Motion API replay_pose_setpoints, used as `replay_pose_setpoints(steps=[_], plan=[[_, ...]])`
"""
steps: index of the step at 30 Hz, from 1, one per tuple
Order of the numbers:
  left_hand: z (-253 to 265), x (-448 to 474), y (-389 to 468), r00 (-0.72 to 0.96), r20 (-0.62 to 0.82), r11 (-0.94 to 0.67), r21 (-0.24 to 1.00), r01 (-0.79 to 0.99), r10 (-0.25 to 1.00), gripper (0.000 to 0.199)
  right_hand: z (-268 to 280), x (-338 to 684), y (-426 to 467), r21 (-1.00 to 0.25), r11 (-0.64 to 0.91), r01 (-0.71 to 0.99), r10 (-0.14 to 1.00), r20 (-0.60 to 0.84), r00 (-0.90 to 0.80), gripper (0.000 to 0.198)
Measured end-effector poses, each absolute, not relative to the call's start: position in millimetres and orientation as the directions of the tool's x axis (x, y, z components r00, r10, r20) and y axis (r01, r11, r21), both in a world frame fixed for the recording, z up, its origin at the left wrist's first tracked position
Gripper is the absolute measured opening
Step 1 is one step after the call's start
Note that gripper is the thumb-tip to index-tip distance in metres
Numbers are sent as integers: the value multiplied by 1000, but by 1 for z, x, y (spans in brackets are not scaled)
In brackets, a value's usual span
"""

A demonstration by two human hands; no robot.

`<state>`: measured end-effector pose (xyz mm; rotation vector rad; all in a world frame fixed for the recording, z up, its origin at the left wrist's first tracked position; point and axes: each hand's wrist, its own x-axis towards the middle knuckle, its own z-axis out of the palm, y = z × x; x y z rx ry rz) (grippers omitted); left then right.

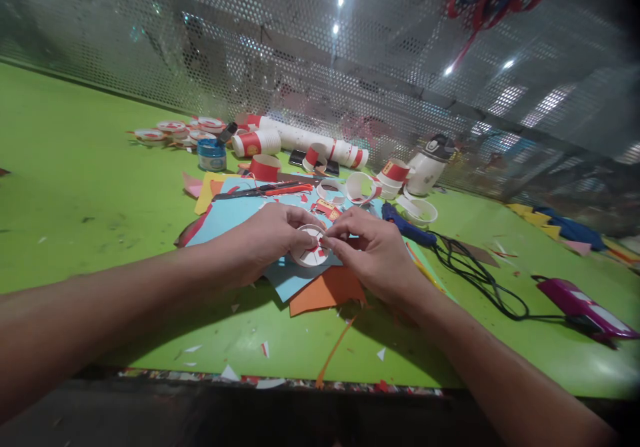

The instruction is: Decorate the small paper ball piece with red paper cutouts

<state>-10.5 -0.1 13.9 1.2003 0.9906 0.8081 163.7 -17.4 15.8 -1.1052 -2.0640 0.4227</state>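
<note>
A round white paper cup base (310, 255) with a low rim is tilted toward me above the blue paper. Small red pieces and dark lines show on its inner face. My left hand (273, 237) is closed around its left edge, thumb laid over the rim. At the right side of the disc, my right hand (373, 247) pinches a small red paper piece (321, 241), mostly covered by the fingertips. Under both hands lie sheets of blue paper (235, 217) and orange paper (327, 291). Just beyond are scissors (265, 191) and cut cup rings (360, 188).
A blue glue gun (407, 225) lies to the right, its black cable running to a magenta power strip (585, 307). Stacked paper cups (310, 141), a blue jar (211, 155), finished discs (171, 127) and a white bottle (427, 167) stand behind. Paper scraps litter the front edge.
</note>
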Motion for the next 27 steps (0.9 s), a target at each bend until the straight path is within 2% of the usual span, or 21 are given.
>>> replay_pose_setpoints(steps=[16, 27], plan=[[15, -9, 0, 351, -179, 179, 983, 33, 919, 17, 14, 164, -17, -534, 579, 617, 812, 451, -372, 10], [17, -10, 1, 359, -269, 299, 954, -28, 894, 14, 12, 168, -17, -348, 719, 601, 679, 538, -500, 14]])
